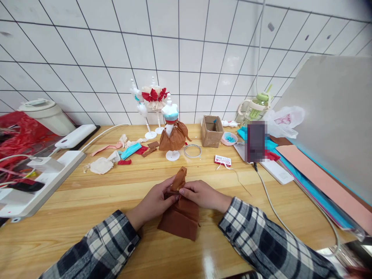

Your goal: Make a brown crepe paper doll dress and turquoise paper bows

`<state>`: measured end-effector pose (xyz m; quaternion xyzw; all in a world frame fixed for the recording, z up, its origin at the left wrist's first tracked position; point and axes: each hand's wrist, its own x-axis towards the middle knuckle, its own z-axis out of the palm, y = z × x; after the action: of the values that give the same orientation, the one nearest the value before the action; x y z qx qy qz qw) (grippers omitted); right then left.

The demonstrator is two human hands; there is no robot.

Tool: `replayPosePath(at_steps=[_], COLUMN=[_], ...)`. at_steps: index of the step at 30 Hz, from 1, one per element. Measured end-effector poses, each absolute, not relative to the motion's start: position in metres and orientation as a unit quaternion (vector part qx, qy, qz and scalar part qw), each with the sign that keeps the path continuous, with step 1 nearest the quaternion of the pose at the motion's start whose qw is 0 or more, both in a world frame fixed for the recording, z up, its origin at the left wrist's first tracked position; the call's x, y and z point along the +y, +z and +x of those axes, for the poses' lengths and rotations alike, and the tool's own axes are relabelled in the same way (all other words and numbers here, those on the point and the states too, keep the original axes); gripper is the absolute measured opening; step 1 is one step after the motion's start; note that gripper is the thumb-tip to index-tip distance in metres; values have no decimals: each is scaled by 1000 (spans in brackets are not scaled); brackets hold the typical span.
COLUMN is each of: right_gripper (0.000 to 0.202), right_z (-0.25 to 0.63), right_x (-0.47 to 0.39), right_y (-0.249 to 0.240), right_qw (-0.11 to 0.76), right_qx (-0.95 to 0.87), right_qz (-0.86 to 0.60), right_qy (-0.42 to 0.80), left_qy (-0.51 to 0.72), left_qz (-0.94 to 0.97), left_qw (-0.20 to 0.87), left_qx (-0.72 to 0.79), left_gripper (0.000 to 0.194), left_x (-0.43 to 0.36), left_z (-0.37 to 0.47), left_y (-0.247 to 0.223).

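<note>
Rising at the back, a white-tiled wall with dark joints stands behind the brown-skirted dress form; the glossy wood-grain table spreads beneath and around it. Directly before the dress form, the left hand and right hand curl toward each other, nearly meeting, both narrowed in a pinch on a folded brown cloth

The brown sheet looks like thin, matt, creased cloth or paper, the table smooth, glossy wood, the open box dull cardboard, the ring shiny metal, the wall tiles smooth and glossy, the red bag crinkled, glossy plastic, and the plaid sleeves matt cloth.
</note>
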<state>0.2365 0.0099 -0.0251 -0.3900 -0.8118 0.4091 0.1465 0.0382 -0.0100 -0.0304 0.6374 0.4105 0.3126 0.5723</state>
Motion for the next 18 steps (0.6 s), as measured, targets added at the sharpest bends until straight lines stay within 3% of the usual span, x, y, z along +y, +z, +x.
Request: replayPosePath(at_steps=[14,18], right_gripper=[43,47], right_z=[236,241], right_x=[10,10], right_y=[-28,-27], right_qw=[153,160], right_qx=[-800,-779], right_qz=[-399,-418], right_qy=[420,438], left_qy=[304,313], left_qz=[632,642], left_qw=[585,539], left_qx=[407,446], left_gripper=[56,57], left_x=[-10,-9], left_z=[38,33], left_y=[-28,-31])
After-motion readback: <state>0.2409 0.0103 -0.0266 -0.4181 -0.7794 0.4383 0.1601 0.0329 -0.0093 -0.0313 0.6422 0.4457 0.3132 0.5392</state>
